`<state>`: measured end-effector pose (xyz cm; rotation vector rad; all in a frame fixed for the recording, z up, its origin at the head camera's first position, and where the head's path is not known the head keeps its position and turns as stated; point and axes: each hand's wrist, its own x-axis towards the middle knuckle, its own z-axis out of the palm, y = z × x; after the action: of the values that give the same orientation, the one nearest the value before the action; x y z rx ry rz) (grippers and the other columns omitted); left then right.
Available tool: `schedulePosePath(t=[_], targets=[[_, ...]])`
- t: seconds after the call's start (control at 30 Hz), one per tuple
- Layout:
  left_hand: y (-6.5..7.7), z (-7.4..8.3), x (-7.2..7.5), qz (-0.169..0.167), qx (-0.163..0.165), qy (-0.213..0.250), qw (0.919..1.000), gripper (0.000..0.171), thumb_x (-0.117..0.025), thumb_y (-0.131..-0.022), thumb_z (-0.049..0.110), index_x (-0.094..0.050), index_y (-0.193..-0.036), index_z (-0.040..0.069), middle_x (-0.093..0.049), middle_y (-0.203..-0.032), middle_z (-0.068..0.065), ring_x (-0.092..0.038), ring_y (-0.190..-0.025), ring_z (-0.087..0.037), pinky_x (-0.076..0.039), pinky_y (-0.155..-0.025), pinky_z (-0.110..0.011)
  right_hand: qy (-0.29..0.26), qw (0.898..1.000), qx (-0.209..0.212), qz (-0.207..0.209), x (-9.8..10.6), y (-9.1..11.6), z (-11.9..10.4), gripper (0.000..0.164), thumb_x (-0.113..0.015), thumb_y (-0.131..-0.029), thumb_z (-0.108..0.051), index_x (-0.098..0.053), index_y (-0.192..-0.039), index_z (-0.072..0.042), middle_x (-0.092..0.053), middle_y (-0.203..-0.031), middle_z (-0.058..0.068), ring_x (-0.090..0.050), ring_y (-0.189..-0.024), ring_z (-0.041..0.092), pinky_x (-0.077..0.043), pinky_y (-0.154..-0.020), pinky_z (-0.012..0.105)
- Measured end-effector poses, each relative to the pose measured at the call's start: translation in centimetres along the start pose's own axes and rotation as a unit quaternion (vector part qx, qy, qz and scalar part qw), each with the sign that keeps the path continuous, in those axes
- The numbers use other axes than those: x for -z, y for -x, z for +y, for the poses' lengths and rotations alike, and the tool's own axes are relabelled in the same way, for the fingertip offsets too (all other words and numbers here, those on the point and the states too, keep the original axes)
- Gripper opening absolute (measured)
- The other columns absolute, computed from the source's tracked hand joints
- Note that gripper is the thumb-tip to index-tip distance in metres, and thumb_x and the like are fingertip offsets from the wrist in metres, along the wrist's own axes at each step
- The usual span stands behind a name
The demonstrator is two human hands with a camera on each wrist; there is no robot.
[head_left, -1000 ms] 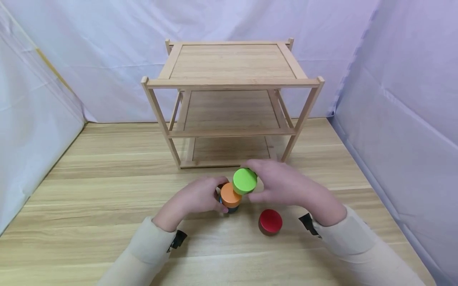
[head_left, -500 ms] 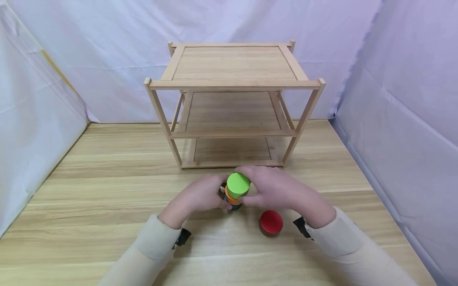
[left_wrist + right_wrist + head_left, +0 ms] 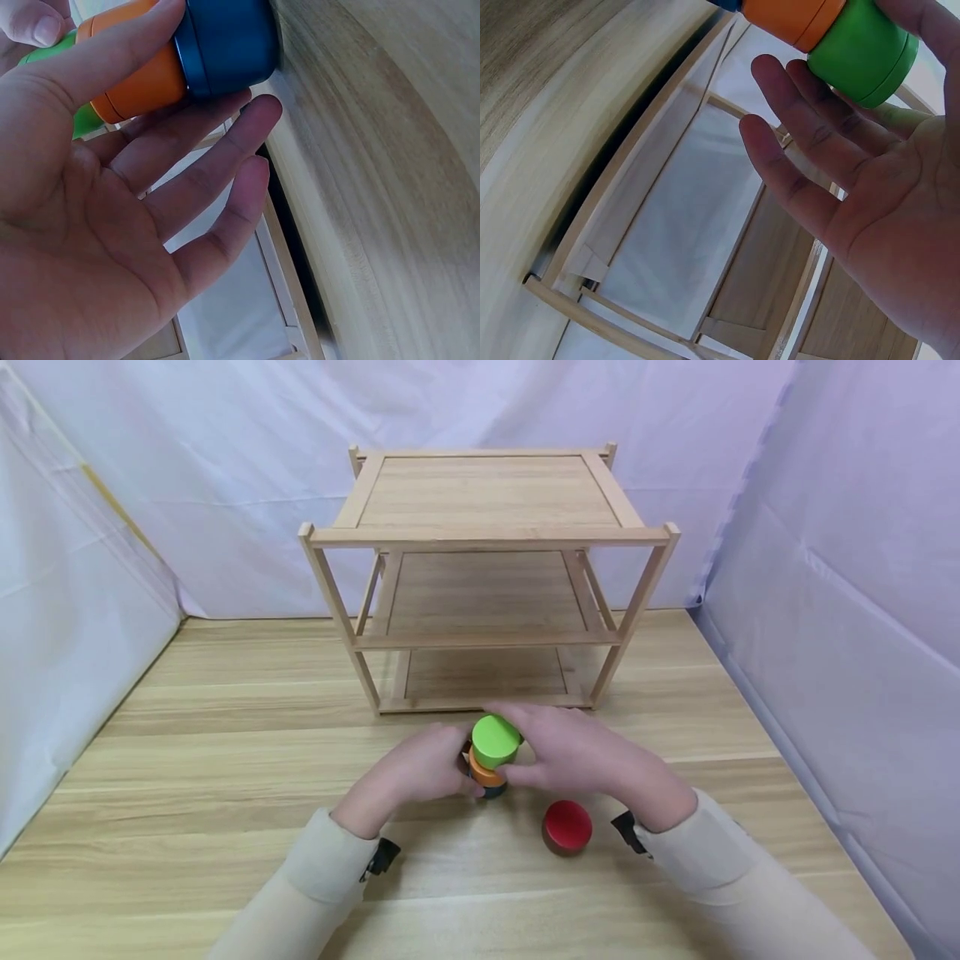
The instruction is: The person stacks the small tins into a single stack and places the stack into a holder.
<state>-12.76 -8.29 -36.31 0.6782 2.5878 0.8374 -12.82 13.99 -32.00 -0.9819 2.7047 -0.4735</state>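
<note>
The right hand point(image 3: 573, 752) holds the green cylinder point(image 3: 495, 739) at its sides between thumb and fingers, while the left hand point(image 3: 427, 768) has thumb and forefinger round the orange cylinder point(image 3: 142, 79) and blue cylinder point(image 3: 232, 49), its other fingers spread. The three rise as an upright stack, green topmost, blue lowest on the wood-grained table point(image 3: 187, 777), before a pale wooden rack point(image 3: 487, 537). They look smooth, round-sided, with thin seams; green's top is flat. A red cylinder point(image 3: 567, 827) stands apart, nearer the person.
</note>
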Motion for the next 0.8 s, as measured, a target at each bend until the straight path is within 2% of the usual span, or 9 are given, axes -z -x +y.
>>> schedulePosePath(t=[0.17, 0.37, 0.5, 0.63, 0.73, 0.8], targets=[[0.2, -0.1, 0.1, -0.004, 0.011, 0.011, 0.9999, 0.043, -0.093, -0.081, 0.016, -0.071, -0.118, 0.014, -0.078, -0.107, 0.001, -0.070, -0.092, -0.013, -0.060, -0.092, -0.040, -0.004, 1.000, 0.002, -0.004, -0.1, -0.3, -0.3, 0.082, -0.077, -0.097, -0.042, -0.038, -0.164, -0.017, -0.062, -0.152, 0.006, -0.069, -0.122, 0.020, -0.058, -0.105, 0.047], [0.2, -0.1, 0.2, -0.009, 0.014, 0.017, 0.9997, 0.039, -0.093, -0.082, 0.017, -0.072, -0.115, 0.015, -0.078, -0.108, 0.000, -0.071, -0.091, -0.013, -0.061, -0.090, -0.040, -0.001, 1.000, -0.002, -0.009, -0.2, -0.3, -0.4, 0.085, -0.079, -0.096, -0.042, -0.034, -0.166, -0.023, -0.068, -0.141, 0.004, -0.066, -0.090, 0.013, -0.059, -0.088, 0.039], [0.3, 0.0, 0.1, -0.009, 0.015, 0.024, 0.9996, 0.043, -0.093, -0.082, 0.016, -0.071, -0.119, 0.014, -0.078, -0.114, -0.002, -0.073, -0.094, -0.015, -0.061, -0.092, -0.042, -0.008, 1.000, -0.002, -0.009, -0.2, -0.2, -0.2, 0.089, -0.081, -0.094, -0.040, -0.031, -0.167, -0.025, -0.069, -0.135, 0.002, -0.062, -0.080, 0.010, -0.057, -0.080, 0.035], [0.2, 0.0, 0.1, -0.008, 0.018, 0.022, 0.9995, 0.046, -0.093, -0.081, 0.016, -0.071, -0.121, 0.014, -0.078, -0.115, -0.003, -0.073, -0.094, -0.015, -0.061, -0.093, -0.042, -0.010, 1.000, 0.006, 0.002, 0.3, 0.1, 0.1, 0.095, -0.084, -0.092, -0.037, -0.029, -0.168, -0.023, -0.073, -0.128, 0.002, -0.072, -0.094, 0.015, -0.058, -0.080, 0.034], [0.2, 0.1, 0.2, -0.008, 0.023, 0.018, 0.9995, 0.045, -0.094, -0.081, 0.016, -0.071, -0.120, 0.014, -0.079, -0.114, -0.003, -0.073, -0.093, -0.014, -0.061, -0.093, -0.043, -0.011, 1.000, 0.013, 0.013, 0.8, 0.4, 0.2, 0.098, -0.085, -0.089, -0.033, -0.029, -0.168, -0.020, -0.075, -0.125, 0.000, -0.074, -0.109, 0.019, -0.058, -0.080, 0.032], [0.2, 0.1, 0.2, -0.007, 0.024, 0.018, 0.9995, 0.045, -0.094, -0.081, 0.016, -0.071, -0.120, 0.014, -0.079, -0.114, -0.003, -0.073, -0.093, -0.014, -0.061, -0.093, -0.043, -0.015, 1.000, 0.010, 0.012, 1.1, 0.6, 0.4, 0.099, -0.086, -0.088, -0.031, -0.029, -0.168, -0.019, -0.075, -0.125, -0.002, -0.074, -0.111, 0.020, -0.058, -0.080, 0.032]])
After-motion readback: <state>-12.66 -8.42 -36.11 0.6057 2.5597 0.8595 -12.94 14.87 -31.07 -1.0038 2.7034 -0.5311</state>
